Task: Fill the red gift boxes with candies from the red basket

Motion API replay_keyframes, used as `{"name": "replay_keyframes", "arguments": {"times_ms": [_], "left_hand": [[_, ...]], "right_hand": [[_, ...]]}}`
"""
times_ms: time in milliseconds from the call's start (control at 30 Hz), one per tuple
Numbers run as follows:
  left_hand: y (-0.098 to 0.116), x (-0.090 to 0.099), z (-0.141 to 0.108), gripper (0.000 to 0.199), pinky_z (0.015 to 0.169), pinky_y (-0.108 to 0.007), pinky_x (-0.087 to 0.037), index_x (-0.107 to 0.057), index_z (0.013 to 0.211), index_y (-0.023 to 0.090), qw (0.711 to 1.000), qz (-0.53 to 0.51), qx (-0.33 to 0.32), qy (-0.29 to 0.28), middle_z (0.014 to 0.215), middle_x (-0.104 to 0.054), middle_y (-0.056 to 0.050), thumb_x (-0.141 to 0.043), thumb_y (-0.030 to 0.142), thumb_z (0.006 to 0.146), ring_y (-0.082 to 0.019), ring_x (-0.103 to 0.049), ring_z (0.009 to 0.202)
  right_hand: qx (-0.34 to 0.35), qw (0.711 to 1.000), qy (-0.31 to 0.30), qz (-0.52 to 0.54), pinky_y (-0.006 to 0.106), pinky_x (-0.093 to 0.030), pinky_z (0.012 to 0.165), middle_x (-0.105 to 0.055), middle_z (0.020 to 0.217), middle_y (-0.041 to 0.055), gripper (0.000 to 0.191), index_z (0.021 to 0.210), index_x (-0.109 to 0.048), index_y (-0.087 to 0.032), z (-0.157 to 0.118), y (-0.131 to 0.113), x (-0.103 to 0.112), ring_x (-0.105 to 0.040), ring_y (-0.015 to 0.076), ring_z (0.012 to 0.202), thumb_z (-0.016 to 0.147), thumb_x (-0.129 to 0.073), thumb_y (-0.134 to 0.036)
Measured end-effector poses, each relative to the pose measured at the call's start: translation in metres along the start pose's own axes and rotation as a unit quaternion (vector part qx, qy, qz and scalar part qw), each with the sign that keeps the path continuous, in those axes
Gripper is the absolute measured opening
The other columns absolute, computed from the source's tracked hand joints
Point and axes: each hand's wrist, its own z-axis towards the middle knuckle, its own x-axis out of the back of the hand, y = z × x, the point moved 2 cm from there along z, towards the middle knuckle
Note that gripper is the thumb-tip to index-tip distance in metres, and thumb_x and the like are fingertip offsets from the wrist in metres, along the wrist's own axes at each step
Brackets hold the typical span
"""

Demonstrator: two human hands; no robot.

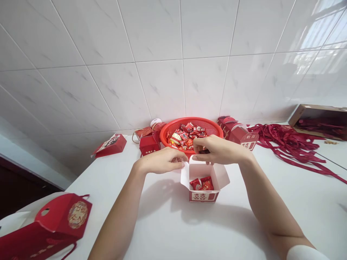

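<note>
An open red and white box point(204, 196) stands on the white table, its flaps spread, with red wrapped candies point(202, 184) inside. At its back left flap is my left hand point(164, 160), fingers curled with the tips close to the flap; whether they grip it is unclear. Above the back of the box, my right hand point(217, 150) has its fingers bent over a small dark item point(204, 151) that I cannot make out. Directly behind both hands, a red plastic basket point(164, 133) holds many wrapped candies point(187, 135).
Red gift boxes stand left point(111, 145) and right point(240, 134) of the basket. A large red box point(54, 224) lies at the front left. Dark red ribbons point(290, 144) spread at the right, beside a cardboard box point(320, 121). A tiled wall point(162, 90) runs behind.
</note>
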Motion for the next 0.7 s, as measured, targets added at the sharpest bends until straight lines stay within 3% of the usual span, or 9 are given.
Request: {"name": "replay_keyframes", "arguments": {"times_ms": [167,400,533,700], "left_hand": [[-0.001,-0.002,-0.001,0.032,0.07,-0.027,-0.046,-0.072,0.107,0.021,1.0,-0.009,0.003,0.0,0.102,-0.074,-0.004,-0.053,0.04,0.09,-0.022,-0.065,0.086],[0.001,-0.002,-0.002,0.033,0.073,-0.026,-0.046,-0.071,0.113,0.021,1.0,0.016,0.0,-0.007,0.111,-0.072,-0.005,-0.053,0.037,0.09,-0.022,-0.065,0.094],[0.002,-0.002,-0.003,0.033,0.075,-0.026,-0.046,-0.07,0.114,0.019,1.0,0.024,0.0,-0.013,0.114,-0.071,-0.006,-0.053,0.032,0.089,-0.022,-0.065,0.097],[0.003,-0.003,-0.004,0.028,0.071,-0.026,-0.046,-0.071,0.105,0.02,1.0,0.022,0.002,-0.006,0.108,-0.072,-0.006,-0.056,0.034,0.086,-0.022,-0.066,0.093]], "right_hand": [[0.04,0.999,-0.01,-0.002,0.026,-0.033,0.056,-0.064,0.076,0.0026,0.022,0.079,-0.059,-0.019,0.002,-0.003,-0.001,-0.054,0.014,0.065,0.093,-0.056,-0.035],[0.054,0.997,0.059,0.003,0.028,-0.04,0.066,-0.07,0.095,0.0059,0.026,0.095,-0.064,-0.02,-0.018,0.002,0.019,-0.062,0.0193,0.083,0.095,-0.053,-0.043],[-0.009,0.998,0.058,-0.027,0.029,-0.039,0.061,-0.069,0.081,0.0051,0.031,0.087,-0.062,-0.021,-0.038,0.015,0.027,-0.061,0.0184,0.071,0.093,-0.054,-0.05],[-0.098,0.991,-0.004,-0.088,0.029,-0.036,0.053,-0.067,0.069,0.0059,0.03,0.078,-0.062,-0.021,-0.056,0.034,0.012,-0.058,0.0189,0.06,0.087,-0.06,-0.049]]}}
